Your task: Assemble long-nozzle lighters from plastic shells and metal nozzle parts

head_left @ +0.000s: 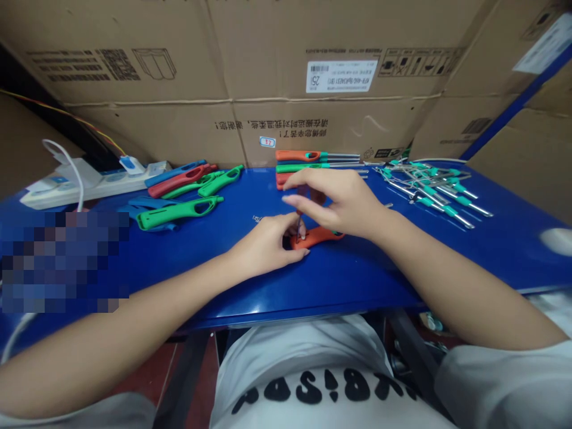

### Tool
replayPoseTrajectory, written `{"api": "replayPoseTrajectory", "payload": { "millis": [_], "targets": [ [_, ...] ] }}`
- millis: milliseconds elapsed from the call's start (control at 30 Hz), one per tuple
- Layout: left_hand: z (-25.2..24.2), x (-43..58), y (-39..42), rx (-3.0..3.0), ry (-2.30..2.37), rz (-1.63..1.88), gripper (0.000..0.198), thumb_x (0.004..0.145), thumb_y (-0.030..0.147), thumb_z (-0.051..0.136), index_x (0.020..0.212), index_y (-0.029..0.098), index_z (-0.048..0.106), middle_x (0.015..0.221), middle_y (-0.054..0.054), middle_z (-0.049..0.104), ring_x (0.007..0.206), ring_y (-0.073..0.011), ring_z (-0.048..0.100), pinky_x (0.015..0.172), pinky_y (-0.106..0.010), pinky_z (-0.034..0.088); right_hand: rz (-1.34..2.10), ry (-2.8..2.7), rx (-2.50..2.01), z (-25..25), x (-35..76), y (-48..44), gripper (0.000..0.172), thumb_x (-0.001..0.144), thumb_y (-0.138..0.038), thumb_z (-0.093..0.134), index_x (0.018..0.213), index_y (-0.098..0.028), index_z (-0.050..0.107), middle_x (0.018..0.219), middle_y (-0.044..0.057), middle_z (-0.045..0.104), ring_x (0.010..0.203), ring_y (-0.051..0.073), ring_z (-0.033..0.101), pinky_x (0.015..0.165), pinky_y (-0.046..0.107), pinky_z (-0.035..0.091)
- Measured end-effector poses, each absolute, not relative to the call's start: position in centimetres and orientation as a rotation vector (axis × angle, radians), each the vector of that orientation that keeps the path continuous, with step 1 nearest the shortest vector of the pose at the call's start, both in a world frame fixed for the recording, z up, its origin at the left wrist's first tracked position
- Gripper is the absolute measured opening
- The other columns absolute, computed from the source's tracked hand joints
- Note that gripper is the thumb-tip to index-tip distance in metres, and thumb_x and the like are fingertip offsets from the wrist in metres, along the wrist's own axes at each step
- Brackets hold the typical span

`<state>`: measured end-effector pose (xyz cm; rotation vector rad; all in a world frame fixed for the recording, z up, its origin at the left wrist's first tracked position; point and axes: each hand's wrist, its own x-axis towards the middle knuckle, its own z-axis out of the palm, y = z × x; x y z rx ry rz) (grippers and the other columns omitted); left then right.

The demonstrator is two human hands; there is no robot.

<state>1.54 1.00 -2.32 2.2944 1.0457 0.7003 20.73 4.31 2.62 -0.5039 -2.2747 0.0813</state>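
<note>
An orange long-reach lighter [318, 237] lies flat on the blue table, its far end hidden under my right wrist. My left hand [271, 243] grips its near end between thumb and fingers. Above it, my right hand [333, 196] pinches a thin screwdriver [298, 227] by its mostly hidden handle. The shaft points straight down onto the orange casing, beside my left fingertips. Just behind my right hand are assembled lighters in a stack: an orange one [298, 156], a green one [295, 168] and a partly covered red one [281, 180].
To the left lie several empty lighter casings, including a green one [179, 213] and a red one [182, 181]. A white power strip [100, 186] stands behind them. Metal lighter tubes with teal fittings [431, 189] are heaped at right. A cardboard wall [179, 128] closes off the back.
</note>
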Motion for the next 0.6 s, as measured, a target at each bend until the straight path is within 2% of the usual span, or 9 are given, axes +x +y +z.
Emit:
{"api": "replayPoseTrajectory", "payload": {
  "millis": [100, 167, 233, 300, 400, 467, 600],
  "targets": [
    [-2.29, 1.62, 0.91, 2.293, 1.055, 0.706, 0.018, 0.078, 0.020, 0.071, 0.092, 0.019, 0.059, 0.088, -0.001, 0.070, 0.078, -0.0181, 0.067, 0.071, -0.030, 0.053, 0.269, -2.287, -0.469, 2.68, 20.63, 4.11, 0.033, 0.106, -0.036, 0.043, 0.124, -0.018, 0.064, 0.103, 0.005, 0.075, 0.074, 0.012, 0.067, 0.073, 0.026, 0.053],
    [-2.33, 1.65, 0.89, 2.314, 1.067, 0.707, 0.018, 0.078, 0.021, 0.071, 0.092, 0.019, 0.059, 0.088, -0.001, 0.070, 0.077, -0.0183, 0.067, 0.069, -0.030, 0.052, 0.245, -2.278, -0.477, 2.61, 20.62, 4.10, 0.032, 0.103, -0.041, 0.050, 0.118, -0.017, 0.066, 0.095, 0.004, 0.074, 0.070, 0.012, 0.065, 0.070, 0.026, 0.052],
    [-2.38, 1.66, 0.90, 2.337, 1.063, 0.705, 0.018, 0.079, 0.022, 0.071, 0.092, 0.019, 0.059, 0.088, -0.002, 0.070, 0.076, -0.0185, 0.067, 0.068, -0.030, 0.052, 0.112, -2.267, -0.508, 2.52, 20.62, 4.12, 0.032, 0.098, -0.047, 0.059, 0.104, -0.017, 0.069, 0.085, 0.004, 0.073, 0.070, 0.014, 0.065, 0.070, 0.027, 0.051],
    [-2.41, 1.65, 0.90, 2.343, 1.057, 0.697, 0.017, 0.079, 0.021, 0.070, 0.092, 0.019, 0.060, 0.088, -0.002, 0.070, 0.077, -0.0184, 0.067, 0.068, -0.029, 0.051, 0.040, -2.285, -0.525, 2.45, 20.55, 4.10, 0.032, 0.096, -0.048, 0.061, 0.102, -0.017, 0.068, 0.091, 0.006, 0.073, 0.076, 0.016, 0.066, 0.073, 0.028, 0.051],
    [-2.39, 1.62, 0.88, 2.334, 1.047, 0.712, 0.015, 0.079, 0.019, 0.069, 0.091, 0.018, 0.059, 0.085, -0.001, 0.069, 0.074, -0.0172, 0.066, 0.067, -0.028, 0.050, 0.212, -2.324, -0.501, 2.30, 20.27, 4.03, 0.032, 0.105, -0.037, 0.044, 0.126, -0.018, 0.060, 0.110, 0.007, 0.072, 0.079, 0.014, 0.067, 0.076, 0.028, 0.053],
    [-2.33, 1.62, 0.86, 2.336, 1.050, 0.721, 0.015, 0.078, 0.018, 0.069, 0.090, 0.019, 0.059, 0.083, 0.000, 0.068, 0.071, -0.0165, 0.064, 0.066, -0.028, 0.050, 0.333, -2.317, -0.491, 2.13, 20.16, 4.09, 0.034, 0.107, -0.031, 0.040, 0.135, -0.018, 0.054, 0.113, 0.007, 0.071, 0.075, 0.011, 0.066, 0.073, 0.026, 0.053],
    [-2.21, 1.68, 0.86, 2.345, 1.054, 0.709, 0.015, 0.078, 0.018, 0.070, 0.088, 0.019, 0.060, 0.084, -0.001, 0.069, 0.072, -0.0167, 0.065, 0.067, -0.028, 0.050, 0.136, -2.270, -0.569, 1.92, 20.28, 4.32, 0.034, 0.097, -0.044, 0.061, 0.114, -0.016, 0.066, 0.103, 0.007, 0.075, 0.077, 0.015, 0.068, 0.074, 0.027, 0.052]
  ]
}}
